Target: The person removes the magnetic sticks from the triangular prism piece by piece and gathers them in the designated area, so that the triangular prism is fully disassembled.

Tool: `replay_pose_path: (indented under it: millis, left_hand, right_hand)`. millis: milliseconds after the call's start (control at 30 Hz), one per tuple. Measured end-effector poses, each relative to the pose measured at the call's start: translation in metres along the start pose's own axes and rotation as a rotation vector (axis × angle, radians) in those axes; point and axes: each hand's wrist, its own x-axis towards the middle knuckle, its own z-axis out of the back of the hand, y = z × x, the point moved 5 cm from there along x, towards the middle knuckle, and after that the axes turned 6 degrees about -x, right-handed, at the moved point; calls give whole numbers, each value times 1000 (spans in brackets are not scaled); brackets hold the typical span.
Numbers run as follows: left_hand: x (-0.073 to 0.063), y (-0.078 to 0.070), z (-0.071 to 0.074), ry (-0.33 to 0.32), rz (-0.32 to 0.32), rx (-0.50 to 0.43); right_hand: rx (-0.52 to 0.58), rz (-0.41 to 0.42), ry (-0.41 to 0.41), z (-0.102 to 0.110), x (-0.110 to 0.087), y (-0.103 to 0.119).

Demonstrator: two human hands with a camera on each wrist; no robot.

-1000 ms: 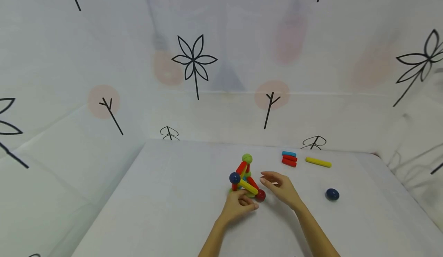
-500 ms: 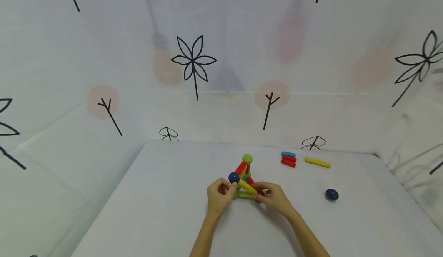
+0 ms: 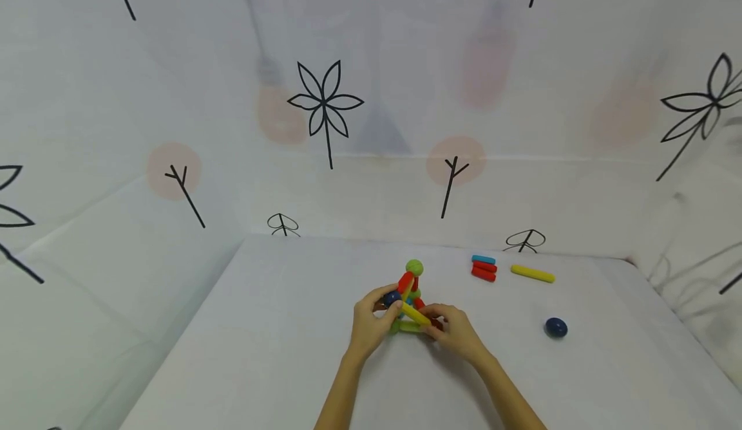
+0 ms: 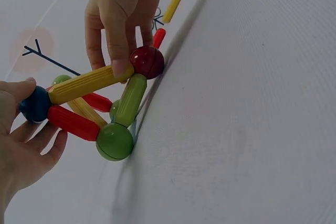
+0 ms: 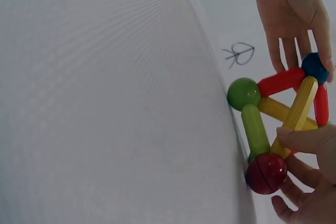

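Pinched blue ball [image 4: 35, 104] in left grip [image 3: 371, 327], narrowed to the ball's width. Held yellow rod [image 4: 86, 86] in right grip [image 3: 455, 333], also narrow, at the end by red ball [image 4: 147, 62]; couldn't tell contact from overlap at that joint. Had the rod's long axis spanning both grips: from blue ball at left grip, sloping down and rightward into right grip. Put right grip nearer to the red-ball end, left grip nearer to the blue-ball end. Saw green rod [image 4: 130, 100] between the grips, below yellow rod, running from green ball [image 4: 115, 141] near left grip toward red ball. Also saw red rods [image 3: 484, 274] and blue rod [image 3: 484, 259] beyond right grip on bench [image 3: 278, 327], with loose yellow rod [image 3: 532, 273] farther right; loose dark ball [image 3: 556, 327] well right of right grip.
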Motion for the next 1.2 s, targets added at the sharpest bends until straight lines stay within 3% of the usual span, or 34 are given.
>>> replay_pose_path:
  millis: [300,500,933,1033,1200]
  left_hand:
    - [-3,9,-1,-58,43,-70]
    - [-5,7,-3,-60,54,-98]
    - [-5,6,-3,-58,32,-87]
    - [-5,7,-2,-73,38,-86]
    - [-5,8,0,-87,63,-101]
  right_hand:
    - [47,107,-103,1,9,29]
    - [47,143,-203,1,11,39]
    - [27,192,-201,6,7,37]
    - [47,180,-207,10,6,35]
    - [75,71,-226,23,3,26]
